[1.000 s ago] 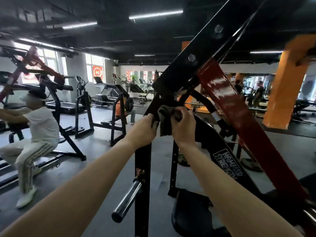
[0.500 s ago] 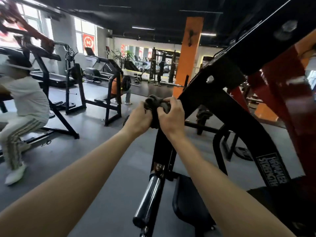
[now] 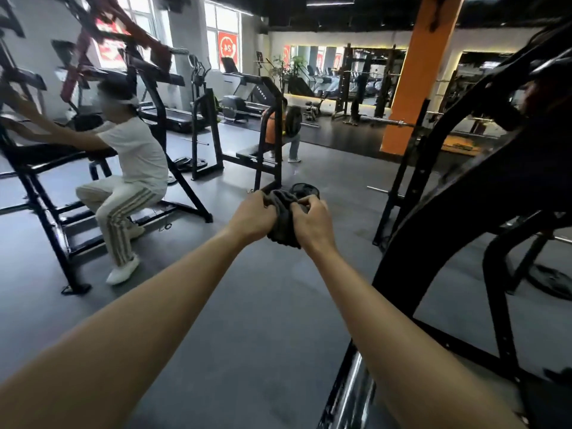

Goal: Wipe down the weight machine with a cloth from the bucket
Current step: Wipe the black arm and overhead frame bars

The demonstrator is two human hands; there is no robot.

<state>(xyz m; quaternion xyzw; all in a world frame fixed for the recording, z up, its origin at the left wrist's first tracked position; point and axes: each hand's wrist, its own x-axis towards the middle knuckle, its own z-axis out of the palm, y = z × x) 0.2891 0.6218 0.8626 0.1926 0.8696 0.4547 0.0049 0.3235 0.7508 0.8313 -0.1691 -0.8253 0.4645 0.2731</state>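
While both your arms reach forward, your left hand (image 3: 253, 216) and right hand (image 3: 314, 222) each grip one side of the dark grey cloth (image 3: 283, 221), fingers curled into its folds. Cloth: bunched, held in the air above the grey floor (image 3: 247, 305), clear of the machine. Weight machine (image 3: 433, 230): black frame, to your right; chrome bar (image 3: 351, 391) low beside your right forearm. Far left: person in white shirt (image 3: 136, 150). Behind: orange pillar (image 3: 411, 72).

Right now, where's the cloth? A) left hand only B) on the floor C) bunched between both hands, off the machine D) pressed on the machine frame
C: the left hand and right hand both grip the bunched cloth in the air, apart from the weight machine.
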